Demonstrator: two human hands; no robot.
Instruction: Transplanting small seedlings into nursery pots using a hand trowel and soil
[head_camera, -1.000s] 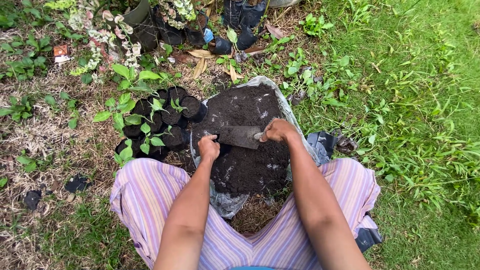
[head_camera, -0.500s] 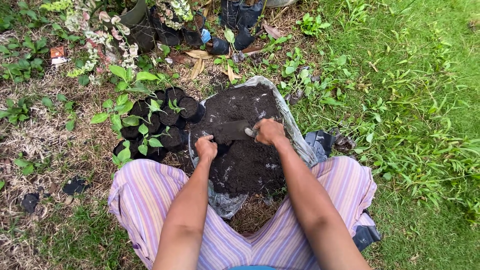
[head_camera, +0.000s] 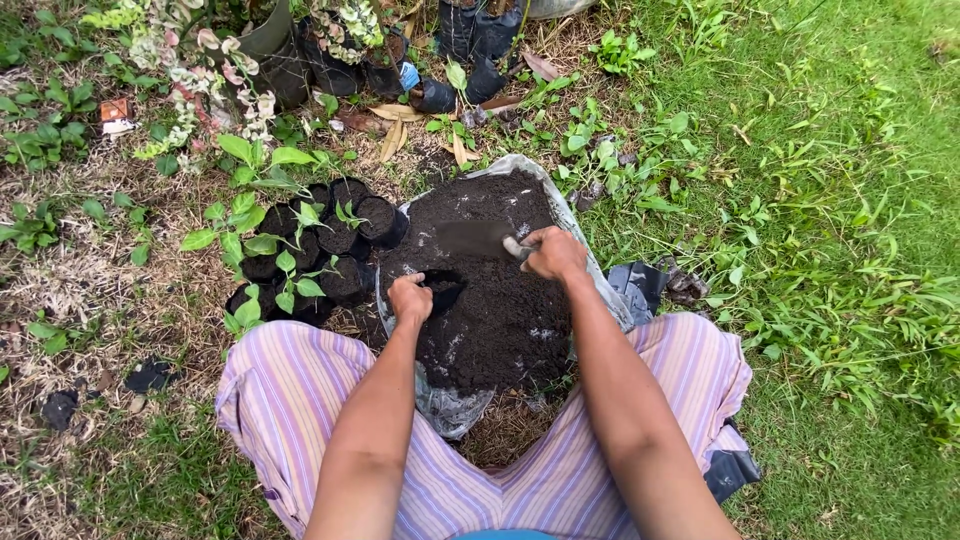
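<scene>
Person seated on grass, striped purple trousers (head_camera: 300, 385) at the bottom of the frame; a heap of dark soil (head_camera: 495, 300) on a grey plastic sheet (head_camera: 455, 408) lies at centre, between the knees; the right hand (head_camera: 555, 253) is closed round the handle of a flat trowel (head_camera: 478, 238), blade lying on the soil just left of the fist. The left hand (head_camera: 410, 298), fingers curled, grips the rim of a small black grow bag (head_camera: 443, 290) at the heap's left edge; filled seedling bags (head_camera: 320, 250) with green leaves cluster left of centre; larger potted plants (head_camera: 270, 50) along the top.
</scene>
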